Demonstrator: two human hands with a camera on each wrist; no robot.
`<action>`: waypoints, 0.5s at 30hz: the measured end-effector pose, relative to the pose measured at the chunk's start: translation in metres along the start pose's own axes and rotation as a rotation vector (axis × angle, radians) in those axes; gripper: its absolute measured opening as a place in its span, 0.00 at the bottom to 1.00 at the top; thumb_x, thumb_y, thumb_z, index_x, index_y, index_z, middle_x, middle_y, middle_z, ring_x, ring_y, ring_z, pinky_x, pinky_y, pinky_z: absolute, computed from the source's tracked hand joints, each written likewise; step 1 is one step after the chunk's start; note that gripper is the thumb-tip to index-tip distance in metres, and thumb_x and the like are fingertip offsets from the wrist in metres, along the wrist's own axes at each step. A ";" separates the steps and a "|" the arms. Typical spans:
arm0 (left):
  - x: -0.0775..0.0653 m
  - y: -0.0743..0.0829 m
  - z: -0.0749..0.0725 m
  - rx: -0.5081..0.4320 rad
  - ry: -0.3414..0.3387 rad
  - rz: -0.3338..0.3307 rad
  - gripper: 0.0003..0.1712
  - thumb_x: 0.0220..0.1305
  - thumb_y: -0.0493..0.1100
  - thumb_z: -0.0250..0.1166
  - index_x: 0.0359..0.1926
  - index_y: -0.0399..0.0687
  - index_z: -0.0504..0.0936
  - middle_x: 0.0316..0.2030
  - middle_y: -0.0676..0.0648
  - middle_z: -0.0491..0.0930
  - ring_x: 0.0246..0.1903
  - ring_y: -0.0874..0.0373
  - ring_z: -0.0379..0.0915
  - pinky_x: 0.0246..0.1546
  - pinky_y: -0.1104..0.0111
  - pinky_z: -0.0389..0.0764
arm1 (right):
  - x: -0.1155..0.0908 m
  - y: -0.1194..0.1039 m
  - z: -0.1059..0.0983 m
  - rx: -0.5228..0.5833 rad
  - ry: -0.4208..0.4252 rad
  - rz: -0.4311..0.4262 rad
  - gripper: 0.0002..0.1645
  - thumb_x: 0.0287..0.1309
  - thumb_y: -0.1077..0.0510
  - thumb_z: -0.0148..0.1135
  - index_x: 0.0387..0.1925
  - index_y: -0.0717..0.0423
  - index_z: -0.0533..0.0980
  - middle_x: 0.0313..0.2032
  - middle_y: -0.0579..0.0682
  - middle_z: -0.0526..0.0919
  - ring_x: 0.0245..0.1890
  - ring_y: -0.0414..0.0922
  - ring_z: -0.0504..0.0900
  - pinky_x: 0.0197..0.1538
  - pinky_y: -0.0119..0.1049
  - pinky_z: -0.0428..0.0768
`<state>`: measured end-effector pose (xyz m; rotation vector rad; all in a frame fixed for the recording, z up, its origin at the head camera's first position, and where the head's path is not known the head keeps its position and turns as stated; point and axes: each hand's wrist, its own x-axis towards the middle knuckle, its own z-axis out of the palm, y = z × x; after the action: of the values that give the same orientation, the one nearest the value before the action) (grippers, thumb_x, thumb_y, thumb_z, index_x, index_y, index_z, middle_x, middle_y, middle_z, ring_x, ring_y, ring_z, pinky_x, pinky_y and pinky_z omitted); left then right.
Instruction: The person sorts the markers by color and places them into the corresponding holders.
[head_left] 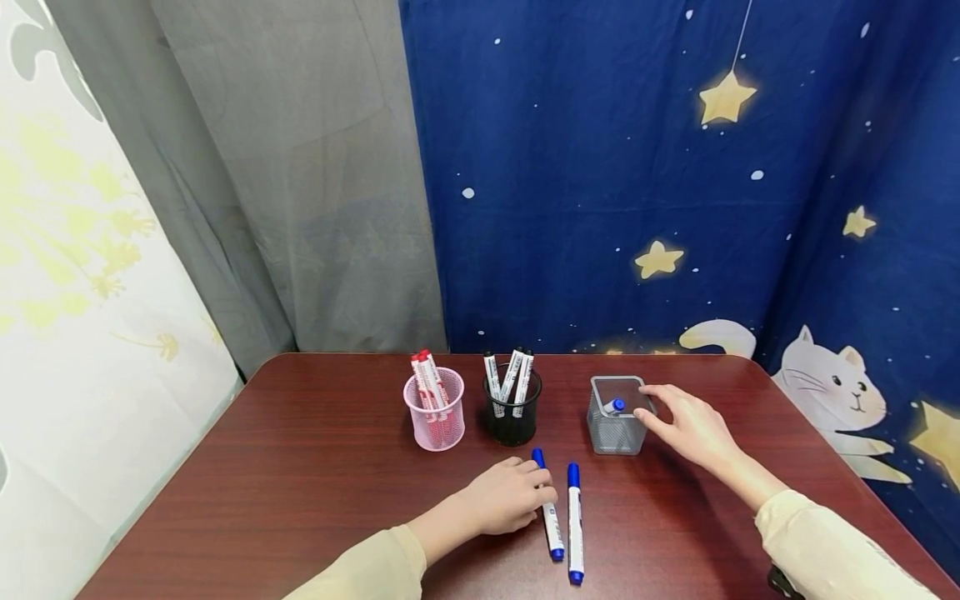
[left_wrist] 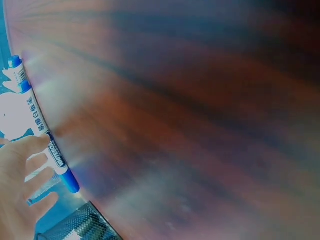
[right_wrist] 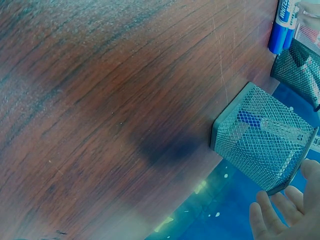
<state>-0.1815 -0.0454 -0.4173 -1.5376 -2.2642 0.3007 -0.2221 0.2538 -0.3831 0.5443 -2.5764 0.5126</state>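
Observation:
Two blue-capped whiteboard markers lie on the table, the left marker (head_left: 551, 525) slightly slanted and the right marker (head_left: 575, 525) beside it. My left hand (head_left: 506, 496) is over the left marker, its fingers covering the part below the cap. In the left wrist view the fingers (left_wrist: 41, 177) look spread beside that marker, with one fingertip at its barrel. My right hand (head_left: 693, 425) is at the right side of a grey square mesh pen holder (head_left: 617, 437), thumb and fingertips at the rim. Inside the holder leans another blue marker (head_left: 615, 407).
Left of the grey holder stand a black mesh cup (head_left: 512, 429) with several black-capped markers and a pink mesh cup (head_left: 438, 433) with red-capped markers. The brown table's (head_left: 300, 467) back edge meets grey and blue curtains.

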 end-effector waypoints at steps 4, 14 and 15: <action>0.004 0.001 0.004 0.068 0.016 0.042 0.06 0.49 0.47 0.62 0.32 0.60 0.76 0.33 0.60 0.72 0.37 0.64 0.66 0.36 0.70 0.66 | 0.000 0.001 0.002 0.000 0.001 -0.002 0.24 0.51 0.45 0.60 0.46 0.55 0.74 0.44 0.54 0.77 0.40 0.50 0.76 0.37 0.50 0.72; 0.007 0.003 0.003 0.174 -0.023 0.084 0.07 0.53 0.47 0.58 0.33 0.67 0.78 0.32 0.61 0.72 0.35 0.65 0.65 0.36 0.72 0.64 | -0.001 0.002 0.001 0.000 -0.008 -0.001 0.25 0.51 0.44 0.59 0.46 0.56 0.74 0.44 0.55 0.76 0.40 0.51 0.76 0.37 0.51 0.72; 0.007 0.003 0.003 0.177 -0.020 0.085 0.07 0.53 0.47 0.58 0.33 0.67 0.78 0.32 0.61 0.72 0.34 0.65 0.65 0.36 0.72 0.64 | 0.000 0.002 0.001 -0.001 -0.007 -0.001 0.25 0.51 0.44 0.59 0.46 0.56 0.74 0.44 0.55 0.76 0.40 0.51 0.76 0.37 0.51 0.72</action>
<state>-0.1826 -0.0381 -0.4199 -1.5463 -2.1274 0.5278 -0.2228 0.2550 -0.3845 0.5477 -2.5833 0.5107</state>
